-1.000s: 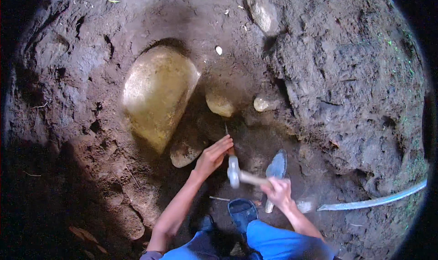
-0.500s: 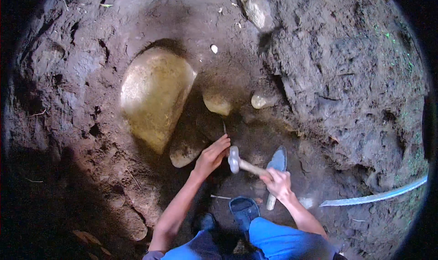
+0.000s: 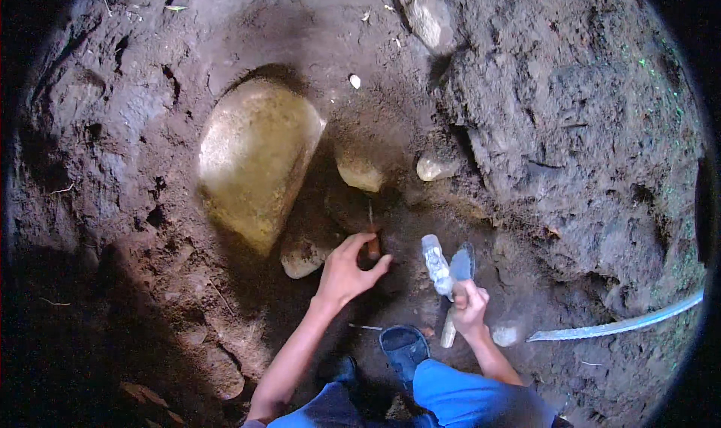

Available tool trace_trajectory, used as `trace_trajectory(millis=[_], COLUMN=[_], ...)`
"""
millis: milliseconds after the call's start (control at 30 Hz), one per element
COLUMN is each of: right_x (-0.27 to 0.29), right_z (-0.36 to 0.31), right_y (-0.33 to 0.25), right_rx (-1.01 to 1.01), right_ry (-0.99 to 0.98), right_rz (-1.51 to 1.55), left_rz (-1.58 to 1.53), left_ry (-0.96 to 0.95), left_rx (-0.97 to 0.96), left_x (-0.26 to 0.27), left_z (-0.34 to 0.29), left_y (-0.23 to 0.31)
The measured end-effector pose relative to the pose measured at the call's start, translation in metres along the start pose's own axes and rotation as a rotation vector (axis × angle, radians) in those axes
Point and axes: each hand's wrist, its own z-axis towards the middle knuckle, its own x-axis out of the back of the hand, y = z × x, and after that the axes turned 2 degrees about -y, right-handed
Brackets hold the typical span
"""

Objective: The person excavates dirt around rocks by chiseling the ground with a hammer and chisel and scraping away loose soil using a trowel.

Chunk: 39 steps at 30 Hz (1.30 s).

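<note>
My right hand (image 3: 471,305) is wrapped round a hammer (image 3: 435,266), its metal head raised above the ground and pointing away from me. My left hand (image 3: 349,272) has its thumb spread away from the fingers. The fingertips rest beside the reddish-brown handle of a slim hand tool (image 3: 374,240), whose thin metal shaft points to the dirt below a rounded stone (image 3: 359,171); whether it is a chisel or a screwdriver I cannot tell. A pointed trowel (image 3: 463,262) lies under the hammer and right hand, its pale handle toward me.
A big yellowish stone (image 3: 259,154) is set in the soil at left, with a smaller stone (image 3: 302,259) near my left hand. Another stone (image 3: 433,167) sits farther right. A rough earth wall (image 3: 571,128) rises at right, with a pale curved strip (image 3: 619,327) below. My sandalled foot (image 3: 404,347) is close.
The hammer has swung up and back to the right, away from the slim tool. My left fingers have loosened and spread, baring the tool's handle.
</note>
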Motion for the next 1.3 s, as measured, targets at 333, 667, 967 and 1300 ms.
trace_trajectory(millis=[333,667,967,1300], right_x=[0.0,-0.003,-0.013,-0.007], right_z=[-0.019,-0.023,-0.016,-0.032], right_y=[0.002,0.003,-0.005,0.007], right_rx=[-0.104,-0.181,-0.165,-0.226], right_ry=[0.012,-0.048,-0.052,-0.063], right_rz=[-0.021,0.012,0.141,0.146], left_rz=[0.382,0.567,0.518,0.448], left_ry=[-0.358,-0.126,-0.088,-0.18], left_rx=[0.379,0.387,0.345,0.282], left_x=[-0.023,-0.054,-0.05,-0.017], left_z=[0.054,0.026,0.017,0.025], left_y=[0.002,-0.02,-0.047,-0.063])
